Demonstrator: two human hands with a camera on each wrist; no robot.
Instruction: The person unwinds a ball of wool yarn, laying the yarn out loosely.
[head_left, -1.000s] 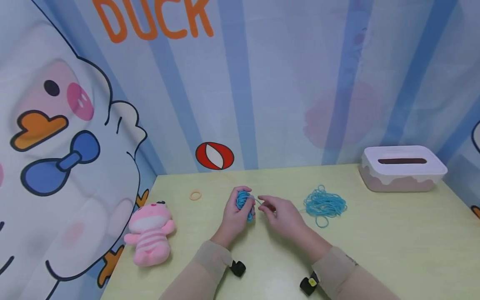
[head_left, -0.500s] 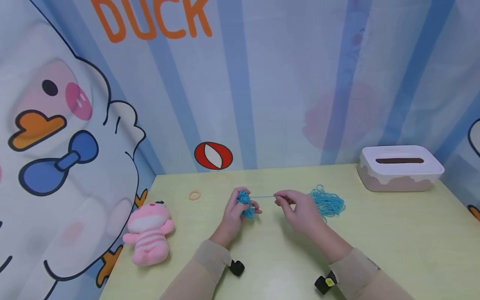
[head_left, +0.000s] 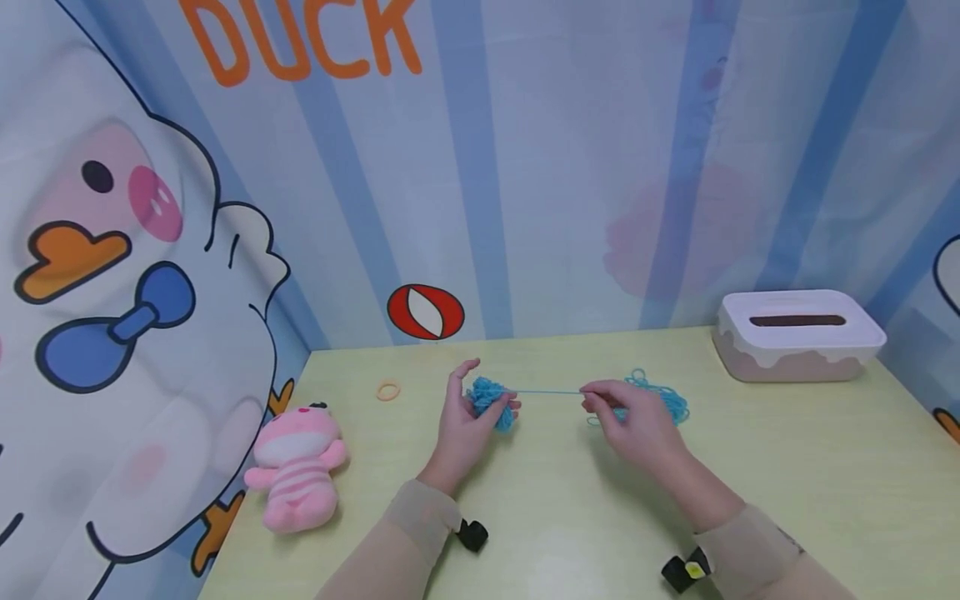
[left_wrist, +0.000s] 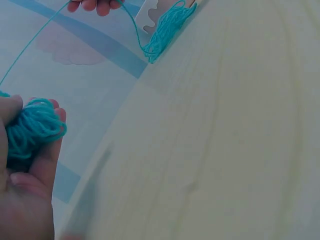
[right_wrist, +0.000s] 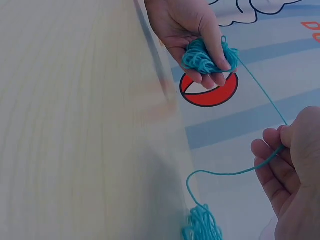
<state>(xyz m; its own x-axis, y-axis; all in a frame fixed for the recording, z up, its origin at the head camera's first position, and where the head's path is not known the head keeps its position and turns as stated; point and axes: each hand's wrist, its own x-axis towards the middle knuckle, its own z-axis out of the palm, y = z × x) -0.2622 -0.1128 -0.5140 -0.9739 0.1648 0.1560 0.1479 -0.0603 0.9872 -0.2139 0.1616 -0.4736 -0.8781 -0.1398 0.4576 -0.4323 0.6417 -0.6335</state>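
Observation:
In my left hand [head_left: 462,427] I grip a small bundle of turquoise yarn [head_left: 489,395], with the thumb pressed over its middle and the index finger raised away from it. My right hand [head_left: 637,423] pinches a strand of the yarn between thumb and fingertips. That strand [right_wrist: 262,91] runs taut from the bundle to the right hand. Past the pinch it hangs slack, as the right wrist view shows, and leads down to a loose pile of the same yarn [left_wrist: 169,29]. In the head view the right hand partly covers this pile.
A pink striped plush toy [head_left: 300,471] lies at the table's left. Behind it is a small pale orange ring [head_left: 387,390]. A white and beige tissue box [head_left: 798,337] stands at the back right, by the printed curtain [head_left: 555,167] along the table's far edge.
My right hand has moved right, away from the left, drawing the strand longer and tauter. My left index finger has lifted off the bundle. The left hand has otherwise stayed nearly in place.

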